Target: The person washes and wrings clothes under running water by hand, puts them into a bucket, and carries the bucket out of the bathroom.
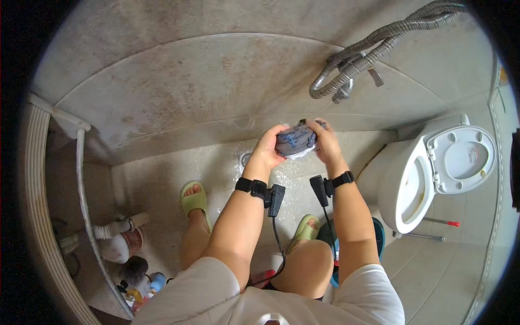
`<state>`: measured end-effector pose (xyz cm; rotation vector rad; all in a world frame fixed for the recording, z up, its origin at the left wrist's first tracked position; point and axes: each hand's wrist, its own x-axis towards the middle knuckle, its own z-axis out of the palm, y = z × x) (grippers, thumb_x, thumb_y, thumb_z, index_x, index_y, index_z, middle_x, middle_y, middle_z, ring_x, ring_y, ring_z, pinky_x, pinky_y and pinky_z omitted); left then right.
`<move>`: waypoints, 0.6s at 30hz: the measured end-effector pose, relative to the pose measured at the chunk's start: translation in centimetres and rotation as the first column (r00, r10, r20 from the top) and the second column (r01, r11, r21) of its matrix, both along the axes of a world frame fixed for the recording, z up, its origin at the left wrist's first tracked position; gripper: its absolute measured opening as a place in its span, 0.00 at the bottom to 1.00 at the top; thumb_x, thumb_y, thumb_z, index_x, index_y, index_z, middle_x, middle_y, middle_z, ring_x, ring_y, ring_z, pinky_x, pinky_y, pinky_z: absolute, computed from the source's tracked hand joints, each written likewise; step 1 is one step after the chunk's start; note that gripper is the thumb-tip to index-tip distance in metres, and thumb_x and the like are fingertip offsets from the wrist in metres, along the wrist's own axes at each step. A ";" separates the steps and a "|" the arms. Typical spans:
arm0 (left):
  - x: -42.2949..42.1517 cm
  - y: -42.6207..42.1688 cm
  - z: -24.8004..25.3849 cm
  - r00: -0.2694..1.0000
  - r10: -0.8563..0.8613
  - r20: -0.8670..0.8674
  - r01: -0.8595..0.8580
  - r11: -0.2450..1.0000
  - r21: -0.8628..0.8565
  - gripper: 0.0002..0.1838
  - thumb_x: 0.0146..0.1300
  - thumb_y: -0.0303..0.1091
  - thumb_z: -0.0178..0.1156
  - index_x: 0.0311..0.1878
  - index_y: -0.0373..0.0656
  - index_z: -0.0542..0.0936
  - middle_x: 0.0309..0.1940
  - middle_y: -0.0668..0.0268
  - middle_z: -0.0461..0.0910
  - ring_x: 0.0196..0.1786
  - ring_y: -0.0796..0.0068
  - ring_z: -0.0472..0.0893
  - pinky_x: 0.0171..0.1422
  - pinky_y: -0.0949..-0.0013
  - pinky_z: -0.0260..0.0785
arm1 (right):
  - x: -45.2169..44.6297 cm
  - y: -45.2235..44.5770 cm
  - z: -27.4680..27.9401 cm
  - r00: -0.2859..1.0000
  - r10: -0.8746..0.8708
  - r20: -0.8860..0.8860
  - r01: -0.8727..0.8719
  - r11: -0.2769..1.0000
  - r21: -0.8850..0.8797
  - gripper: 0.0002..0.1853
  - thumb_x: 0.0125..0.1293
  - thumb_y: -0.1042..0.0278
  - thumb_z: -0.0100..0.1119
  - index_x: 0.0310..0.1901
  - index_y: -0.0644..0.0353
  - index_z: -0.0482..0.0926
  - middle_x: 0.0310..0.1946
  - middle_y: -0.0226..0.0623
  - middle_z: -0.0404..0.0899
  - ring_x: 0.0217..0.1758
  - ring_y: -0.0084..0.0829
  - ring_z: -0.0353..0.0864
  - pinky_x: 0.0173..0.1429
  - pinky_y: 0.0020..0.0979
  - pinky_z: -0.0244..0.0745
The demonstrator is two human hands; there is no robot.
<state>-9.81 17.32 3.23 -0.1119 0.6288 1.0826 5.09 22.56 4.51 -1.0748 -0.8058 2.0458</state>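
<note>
Out in front of me, over the wet floor, I hold a grey bunched-up piece of cloth (296,140) with dark blue markings and a bit of white along its underside. My left hand (269,147) is closed on its left end, thumb on top. The fingers of my right hand (327,143) grip the other end; that hand is slightly blurred. Water splashes and drips below the cloth. What kind of garment or item it is, I cannot tell. Each wrist wears a black strap with a small device and cable.
A toilet (420,179) with its lid raised stands at the right. Metal hoses (374,43) hang from a wall tap above. Beside my left hand is a round floor drain (245,158). A teal basin (377,238) sits by my right leg; bottles (157,281) and a pipe (114,228) are at left.
</note>
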 end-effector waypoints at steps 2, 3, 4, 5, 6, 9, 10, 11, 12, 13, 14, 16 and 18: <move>-0.5 0.0 0.4 0.991 -0.103 -0.089 0.089 0.984 -0.152 0.19 0.56 0.51 0.55 0.39 0.44 0.76 0.39 0.63 0.79 0.41 0.65 0.78 0.48 0.60 0.70 | -0.2 0.0 1.0 0.765 -0.328 0.554 -0.103 0.787 0.608 0.11 0.57 0.65 0.59 0.38 0.62 0.74 0.32 0.35 0.79 0.32 0.31 0.78 0.39 0.29 0.73; -0.4 -0.1 0.6 0.991 -0.101 -0.089 0.087 0.985 -0.152 0.19 0.56 0.51 0.55 0.39 0.44 0.76 0.39 0.63 0.79 0.41 0.65 0.78 0.48 0.60 0.70 | -0.9 -0.7 1.2 0.666 -0.450 0.594 -0.226 0.638 0.736 0.12 0.54 0.69 0.61 0.39 0.63 0.73 0.28 0.38 0.78 0.29 0.30 0.76 0.37 0.28 0.71; -0.2 -0.2 0.9 0.995 -0.096 -0.018 0.093 0.988 -0.122 0.22 0.56 0.54 0.55 0.39 0.43 0.76 0.38 0.63 0.78 0.40 0.66 0.78 0.48 0.60 0.70 | -2.4 -2.6 3.1 0.624 -0.467 0.627 -0.281 0.615 0.737 0.14 0.53 0.66 0.62 0.40 0.62 0.73 0.30 0.42 0.78 0.30 0.35 0.78 0.38 0.31 0.73; 0.0 -0.3 1.0 0.994 -0.091 0.054 0.095 0.991 -0.092 0.24 0.55 0.57 0.55 0.40 0.43 0.76 0.38 0.63 0.78 0.40 0.66 0.78 0.48 0.61 0.70 | -3.5 -4.0 3.7 0.589 -0.524 0.615 -0.347 0.523 0.778 0.15 0.53 0.64 0.62 0.40 0.60 0.74 0.32 0.42 0.78 0.31 0.38 0.78 0.38 0.33 0.73; 0.3 -0.2 0.1 0.995 -0.085 0.055 0.090 0.991 -0.095 0.24 0.55 0.57 0.55 0.40 0.43 0.76 0.38 0.63 0.78 0.40 0.66 0.78 0.48 0.61 0.70 | -4.4 -5.1 4.0 0.559 -0.580 0.593 -0.413 0.425 0.805 0.15 0.52 0.62 0.62 0.40 0.57 0.74 0.34 0.43 0.78 0.33 0.41 0.78 0.39 0.35 0.73; 0.8 0.7 -3.7 0.971 0.044 0.235 -0.089 0.979 0.184 0.22 0.58 0.58 0.52 0.29 0.46 0.74 0.26 0.68 0.76 0.30 0.70 0.78 0.35 0.66 0.71 | -6.1 -7.6 5.3 0.429 -0.555 0.712 -0.652 0.355 0.670 0.14 0.51 0.54 0.62 0.38 0.49 0.77 0.36 0.41 0.76 0.37 0.44 0.76 0.38 0.39 0.72; 0.9 1.0 -4.3 0.971 0.045 0.236 -0.089 0.979 0.181 0.22 0.58 0.58 0.52 0.29 0.46 0.74 0.26 0.68 0.76 0.30 0.70 0.78 0.35 0.66 0.71 | -6.6 -7.8 5.5 0.428 -0.553 0.714 -0.653 0.357 0.668 0.14 0.51 0.54 0.62 0.38 0.49 0.77 0.36 0.41 0.76 0.37 0.44 0.76 0.38 0.39 0.72; 1.1 1.2 -4.8 0.915 -0.078 0.396 -0.065 0.940 0.334 0.22 0.60 0.57 0.49 0.31 0.46 0.75 0.29 0.65 0.77 0.35 0.68 0.77 0.40 0.63 0.70 | -7.0 -7.9 5.8 0.369 -0.529 0.765 -0.669 0.420 0.613 0.14 0.51 0.53 0.61 0.36 0.49 0.77 0.36 0.40 0.76 0.37 0.45 0.76 0.38 0.39 0.72; 1.2 1.2 -4.9 0.824 -0.220 0.522 -0.072 0.874 0.481 0.22 0.62 0.56 0.46 0.32 0.46 0.76 0.32 0.63 0.78 0.40 0.66 0.77 0.45 0.60 0.69 | -7.3 -7.7 5.9 0.308 -0.500 0.810 -0.681 0.479 0.554 0.13 0.51 0.52 0.61 0.35 0.49 0.78 0.36 0.39 0.76 0.37 0.46 0.76 0.37 0.39 0.72; 1.6 1.1 -4.9 0.852 -0.123 0.509 -0.087 0.925 0.369 0.19 0.65 0.51 0.44 0.34 0.46 0.75 0.32 0.62 0.77 0.40 0.65 0.77 0.46 0.58 0.69 | -7.2 -7.0 4.8 0.378 -0.520 0.766 -0.622 0.470 0.627 0.15 0.53 0.50 0.59 0.31 0.53 0.78 0.34 0.42 0.76 0.36 0.46 0.76 0.37 0.40 0.72; 2.1 1.0 -4.8 0.851 -0.124 0.510 -0.087 0.925 0.370 0.19 0.65 0.51 0.44 0.34 0.46 0.75 0.32 0.62 0.77 0.40 0.65 0.77 0.46 0.58 0.69 | -7.3 -6.3 4.4 0.377 -0.522 0.765 -0.622 0.469 0.627 0.15 0.53 0.50 0.59 0.31 0.53 0.78 0.34 0.42 0.76 0.36 0.46 0.76 0.37 0.40 0.72; 2.6 0.5 -2.4 0.940 0.238 0.245 -0.268 0.959 0.093 0.14 0.63 0.48 0.48 0.33 0.48 0.73 0.29 0.65 0.76 0.33 0.71 0.76 0.36 0.64 0.70 | -7.2 -4.8 4.0 0.389 -0.464 0.796 -0.525 0.599 0.605 0.18 0.55 0.49 0.57 0.28 0.59 0.78 0.29 0.48 0.77 0.32 0.49 0.77 0.36 0.41 0.72; 2.9 0.8 -2.2 0.939 0.252 0.235 -0.276 0.958 0.076 0.11 0.61 0.43 0.49 0.37 0.46 0.73 0.30 0.65 0.75 0.32 0.70 0.76 0.35 0.65 0.70 | -6.5 -2.6 2.4 0.457 -0.459 0.762 -0.463 0.608 0.645 0.19 0.56 0.52 0.55 0.27 0.64 0.78 0.24 0.53 0.77 0.29 0.51 0.77 0.33 0.41 0.71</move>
